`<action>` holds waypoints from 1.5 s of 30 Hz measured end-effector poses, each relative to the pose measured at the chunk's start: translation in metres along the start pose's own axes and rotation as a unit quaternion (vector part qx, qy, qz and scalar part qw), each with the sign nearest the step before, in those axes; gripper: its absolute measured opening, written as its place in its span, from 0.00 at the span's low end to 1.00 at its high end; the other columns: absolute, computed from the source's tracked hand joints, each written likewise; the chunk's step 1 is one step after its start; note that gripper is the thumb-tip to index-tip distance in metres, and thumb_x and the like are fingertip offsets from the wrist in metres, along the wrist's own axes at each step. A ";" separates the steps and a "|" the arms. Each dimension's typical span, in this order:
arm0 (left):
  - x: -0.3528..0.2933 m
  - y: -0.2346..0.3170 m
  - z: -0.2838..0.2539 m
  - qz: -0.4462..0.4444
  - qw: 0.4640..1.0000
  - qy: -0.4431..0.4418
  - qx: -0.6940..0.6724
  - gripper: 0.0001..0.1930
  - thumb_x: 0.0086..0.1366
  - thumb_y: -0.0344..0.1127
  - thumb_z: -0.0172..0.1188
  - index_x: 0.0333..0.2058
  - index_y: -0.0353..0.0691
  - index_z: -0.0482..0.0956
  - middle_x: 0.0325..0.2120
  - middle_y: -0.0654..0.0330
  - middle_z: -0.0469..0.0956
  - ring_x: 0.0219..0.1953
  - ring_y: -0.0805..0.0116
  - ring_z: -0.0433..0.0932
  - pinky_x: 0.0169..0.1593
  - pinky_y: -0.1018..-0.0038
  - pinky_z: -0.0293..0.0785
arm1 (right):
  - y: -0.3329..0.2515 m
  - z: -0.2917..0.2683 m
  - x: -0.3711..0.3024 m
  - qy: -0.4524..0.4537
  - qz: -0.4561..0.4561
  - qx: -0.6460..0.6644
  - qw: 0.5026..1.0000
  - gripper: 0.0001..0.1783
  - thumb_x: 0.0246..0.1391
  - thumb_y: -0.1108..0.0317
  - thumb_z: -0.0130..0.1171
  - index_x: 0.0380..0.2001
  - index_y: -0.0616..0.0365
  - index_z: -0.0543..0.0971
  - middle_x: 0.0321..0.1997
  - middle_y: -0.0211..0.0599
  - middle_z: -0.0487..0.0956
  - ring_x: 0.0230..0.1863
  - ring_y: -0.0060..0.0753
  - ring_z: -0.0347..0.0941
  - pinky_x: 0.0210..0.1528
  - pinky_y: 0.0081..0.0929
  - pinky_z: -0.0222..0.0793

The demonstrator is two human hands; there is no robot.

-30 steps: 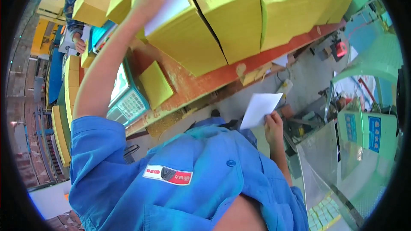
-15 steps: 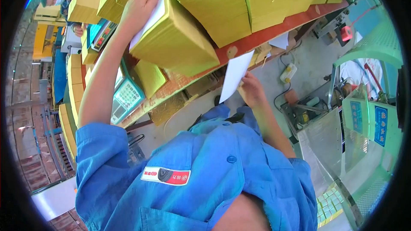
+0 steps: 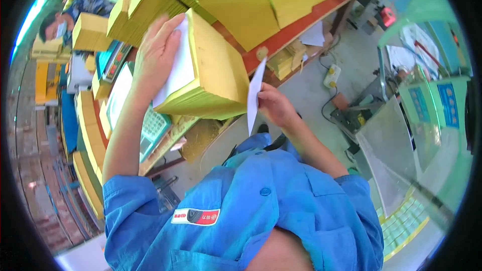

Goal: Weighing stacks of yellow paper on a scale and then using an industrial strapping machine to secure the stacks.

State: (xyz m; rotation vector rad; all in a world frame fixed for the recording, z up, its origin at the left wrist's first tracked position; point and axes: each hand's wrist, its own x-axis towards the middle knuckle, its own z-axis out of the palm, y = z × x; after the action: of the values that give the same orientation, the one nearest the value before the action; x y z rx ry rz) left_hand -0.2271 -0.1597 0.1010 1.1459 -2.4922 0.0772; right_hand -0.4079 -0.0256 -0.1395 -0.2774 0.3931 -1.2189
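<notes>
A thick block of stacked yellow paper (image 3: 217,65) lies tilted at the front of the bench, in front of my chest. A white sheet (image 3: 182,70) covers its left end. My left hand (image 3: 153,62) holds that end, its palm and fingers pressing the sheet against the block. Near the block's right end, my right hand (image 3: 273,104) pinches a second white sheet (image 3: 255,98), seen almost edge-on. Whether this second sheet touches the block, I cannot tell. The undersides of both hands are partly hidden.
More yellow paper blocks (image 3: 228,0) line the red bench (image 3: 321,12). Beside my left forearm is a teal scale (image 3: 153,128). A masked co-worker (image 3: 57,27) is at the far left. A green machine (image 3: 432,95) stands right, near a power strip (image 3: 331,76) on the floor.
The yellow block has shifted slightly nearer and turned, showing more of its white-covered left end. My right hand has brought its white sheet left and up, close to the block's right end.
</notes>
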 end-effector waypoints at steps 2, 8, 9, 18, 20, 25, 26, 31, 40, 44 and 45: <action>0.000 -0.008 0.008 -0.057 0.986 -0.058 -0.145 0.18 0.70 0.38 0.46 0.55 0.43 0.73 0.49 0.50 0.74 0.55 0.56 0.71 0.60 0.67 0.62 | 0.005 0.011 -0.018 0.030 -0.033 -0.004 0.999 0.17 0.48 0.70 0.53 0.43 0.61 0.76 0.40 0.34 0.79 0.46 0.30 0.74 0.50 0.30 0.67; -0.079 0.031 0.025 -0.161 0.824 -0.014 -0.544 0.25 0.72 0.44 0.43 0.62 0.35 0.60 0.58 0.51 0.66 0.57 0.61 0.69 0.61 0.65 0.65 | -0.001 0.009 -0.125 0.109 -0.136 -0.017 0.984 0.18 0.43 0.69 0.56 0.40 0.64 0.78 0.40 0.34 0.80 0.44 0.30 0.74 0.49 0.27 0.66; -0.091 0.046 0.034 -0.126 0.808 0.001 -0.576 0.26 0.72 0.44 0.43 0.63 0.36 0.57 0.58 0.51 0.66 0.57 0.60 0.69 0.60 0.64 0.66 | -0.011 0.007 -0.157 0.140 -0.162 -0.022 0.977 0.18 0.43 0.69 0.56 0.40 0.64 0.78 0.40 0.34 0.80 0.44 0.30 0.74 0.49 0.27 0.66; -0.121 0.299 0.219 -0.018 0.692 -0.115 -0.712 0.24 0.73 0.40 0.38 0.63 0.34 0.56 0.56 0.51 0.66 0.56 0.62 0.69 0.59 0.66 0.65 | -0.069 -0.042 -0.458 0.440 -0.263 -0.121 0.850 0.15 0.40 0.73 0.50 0.33 0.64 0.79 0.32 0.33 0.78 0.36 0.27 0.71 0.42 0.22 0.65; -0.125 0.376 0.247 -0.027 0.582 -0.216 -0.784 0.23 0.73 0.38 0.37 0.62 0.33 0.58 0.57 0.51 0.66 0.58 0.61 0.67 0.60 0.67 0.64 | -0.080 -0.057 -0.521 0.479 -0.275 -0.106 0.827 0.14 0.40 0.72 0.50 0.33 0.63 0.79 0.32 0.32 0.77 0.36 0.26 0.71 0.41 0.22 0.65; -0.145 0.523 0.327 0.038 0.596 -0.200 -0.776 0.24 0.73 0.43 0.41 0.63 0.40 0.59 0.58 0.54 0.65 0.58 0.61 0.68 0.60 0.64 0.67 | -0.114 -0.132 -0.649 0.494 -0.281 -0.053 0.821 0.14 0.40 0.70 0.50 0.33 0.60 0.78 0.34 0.32 0.77 0.37 0.27 0.71 0.43 0.26 0.66; -0.145 0.542 0.335 0.053 0.602 -0.193 -0.773 0.24 0.73 0.45 0.42 0.63 0.42 0.60 0.58 0.54 0.65 0.58 0.61 0.68 0.60 0.63 0.67 | -0.117 -0.138 -0.665 0.499 -0.269 -0.031 0.823 0.17 0.41 0.69 0.50 0.37 0.60 0.78 0.36 0.32 0.78 0.39 0.28 0.73 0.48 0.27 0.67; -0.130 0.562 0.348 -0.017 0.634 -0.213 -0.744 0.28 0.69 0.46 0.49 0.62 0.37 0.62 0.60 0.52 0.63 0.60 0.58 0.66 0.60 0.63 0.65 | -0.122 -0.192 -0.699 0.396 -0.296 0.129 0.860 0.14 0.51 0.66 0.51 0.39 0.61 0.77 0.44 0.42 0.79 0.45 0.39 0.75 0.53 0.37 0.69; -0.121 0.543 0.332 -0.134 0.681 -0.327 -0.642 0.25 0.70 0.42 0.49 0.61 0.37 0.64 0.51 0.55 0.73 0.50 0.62 0.75 0.51 0.69 0.72 | -0.103 -0.235 -0.684 0.457 -0.212 0.111 0.857 0.12 0.53 0.67 0.49 0.39 0.57 0.76 0.37 0.33 0.78 0.38 0.31 0.77 0.36 0.33 0.73; -0.127 0.528 0.331 -0.080 0.685 -0.335 -0.642 0.24 0.74 0.45 0.41 0.60 0.36 0.64 0.49 0.58 0.74 0.48 0.68 0.75 0.51 0.71 0.73 | -0.106 -0.230 -0.673 0.561 -0.164 0.031 0.811 0.12 0.51 0.69 0.50 0.39 0.60 0.77 0.34 0.32 0.79 0.36 0.31 0.77 0.35 0.32 0.72; -0.126 0.521 0.335 -0.077 0.681 -0.340 -0.644 0.24 0.74 0.45 0.41 0.60 0.36 0.64 0.49 0.58 0.74 0.48 0.68 0.75 0.51 0.71 0.73 | -0.110 -0.223 -0.669 0.612 -0.158 -0.083 0.771 0.13 0.53 0.68 0.51 0.40 0.58 0.78 0.33 0.32 0.79 0.33 0.30 0.76 0.35 0.30 0.71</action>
State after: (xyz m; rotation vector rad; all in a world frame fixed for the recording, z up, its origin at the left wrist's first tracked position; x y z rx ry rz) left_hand -0.6489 0.2061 -0.1957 0.6810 -1.9537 -2.0974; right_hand -0.7930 0.5719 -0.1984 0.3861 1.6513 -1.5835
